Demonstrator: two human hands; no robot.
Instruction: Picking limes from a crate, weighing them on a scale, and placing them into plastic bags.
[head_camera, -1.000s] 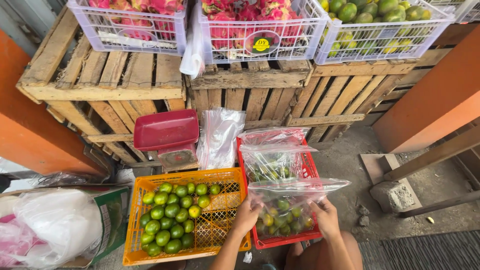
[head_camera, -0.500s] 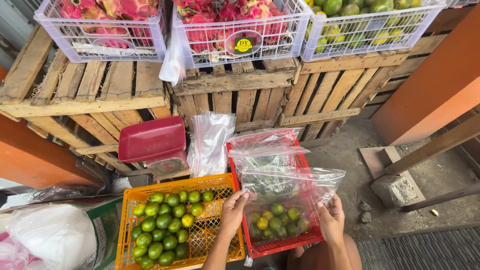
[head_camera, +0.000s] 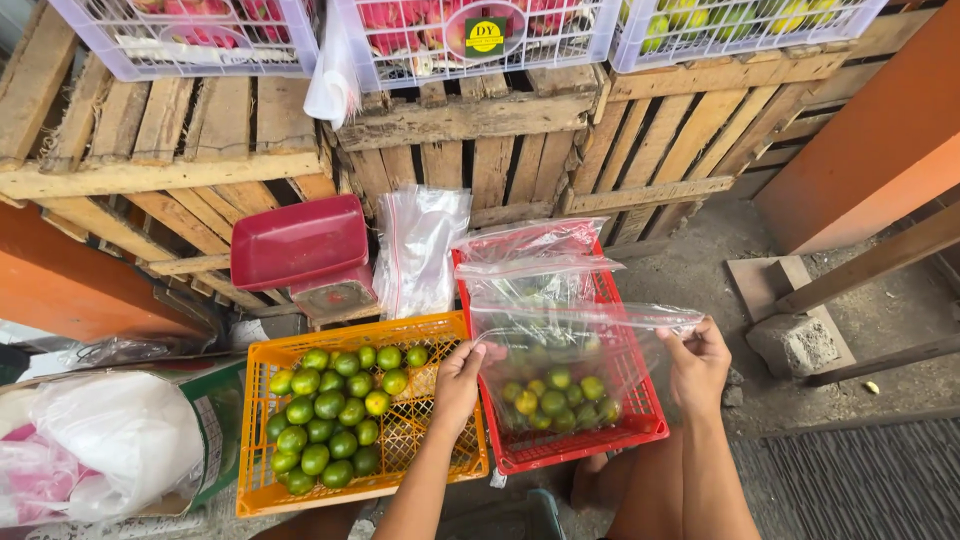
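Observation:
A clear plastic bag (head_camera: 575, 345) holding several small green and yellow citrus fruits (head_camera: 555, 395) hangs over a red plastic crate (head_camera: 645, 425). My left hand (head_camera: 458, 383) pinches the bag's left top corner and my right hand (head_camera: 698, 362) pinches its right top edge, stretching the mouth wide. More clear bags (head_camera: 530, 265) lie in the red crate behind it. To the left sits an orange plastic crate (head_camera: 262, 490) filled with several green citrus fruits (head_camera: 335, 410).
A red weighing scale with a tray (head_camera: 300, 245) and a stack of clear bags (head_camera: 415, 250) stand behind the crates. Wooden pallets (head_camera: 470, 115) carry white baskets of pink dragon fruit (head_camera: 460, 30) and green fruit. A white sack (head_camera: 110, 425) lies left; a concrete block (head_camera: 795, 340) right.
The view has tilted down and closer. Both hands have lifted the bag's top edge and spread it wider apart over the red crate.

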